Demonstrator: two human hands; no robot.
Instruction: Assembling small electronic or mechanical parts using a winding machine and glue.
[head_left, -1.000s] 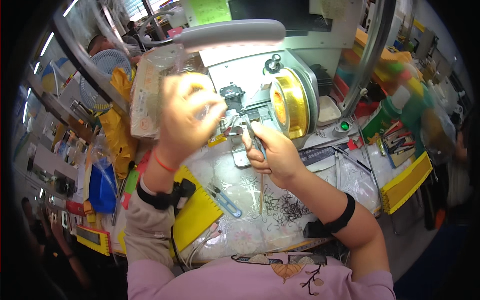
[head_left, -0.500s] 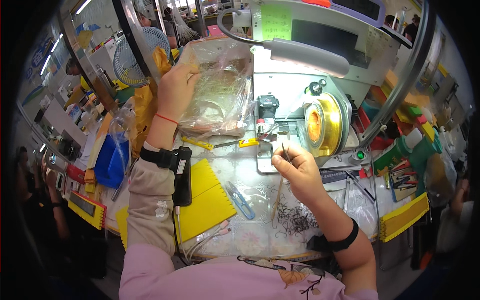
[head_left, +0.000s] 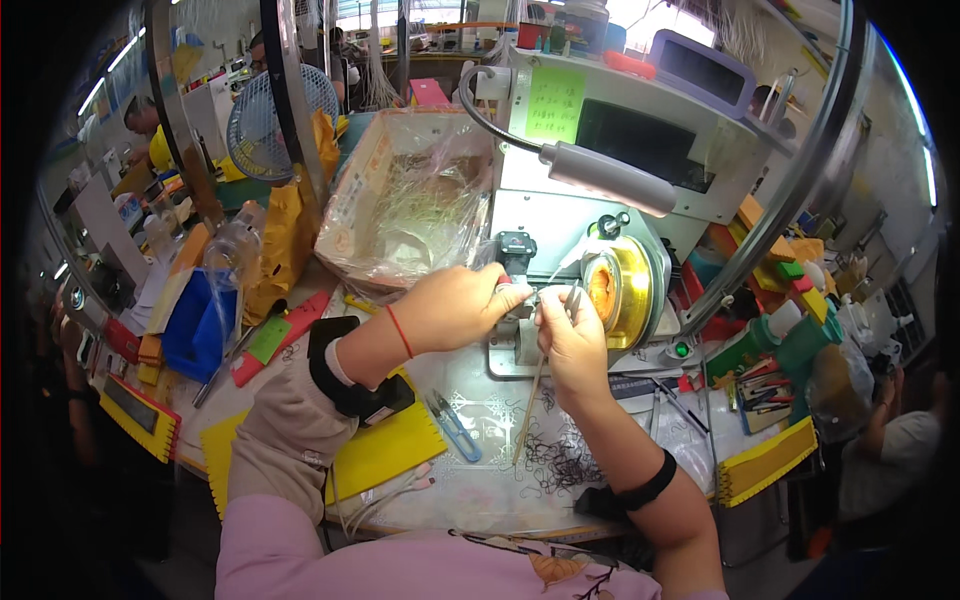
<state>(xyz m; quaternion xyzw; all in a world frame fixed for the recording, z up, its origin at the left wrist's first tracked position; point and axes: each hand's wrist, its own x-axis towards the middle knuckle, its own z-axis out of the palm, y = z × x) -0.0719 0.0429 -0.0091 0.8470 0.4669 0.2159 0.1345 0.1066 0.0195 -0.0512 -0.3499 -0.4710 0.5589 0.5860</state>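
Observation:
My left hand (head_left: 450,308) reaches across to the front of a white machine (head_left: 532,215). Its thumb and forefinger are pinched beside a small red knob; whatever lies between the fingertips is too small to name. Close by on the right, my right hand (head_left: 575,350) grips slim dark tweezers (head_left: 575,296), their tips pointing up. A large spool of shiny gold line (head_left: 630,290) is mounted just behind that hand. Below it runs a thin brown stick (head_left: 529,412), and I cannot tell whether the hand touches it. Many small dark fish hooks (head_left: 560,466) lie heaped on the table.
A bendable lamp (head_left: 610,178) hangs over the work spot. Left of the machine stands a plastic-lined box (head_left: 345,205) with pale strands inside. Blue thread snips (head_left: 456,430) and a yellow folder (head_left: 385,455) lie nearer me. A blue bin (head_left: 200,325) is at the left.
My left hand has come away from the plastic-lined box, moving right and nearer to the machine's front beside my right hand. The right hand still holds the tweezers. The whole view has shifted somewhat.

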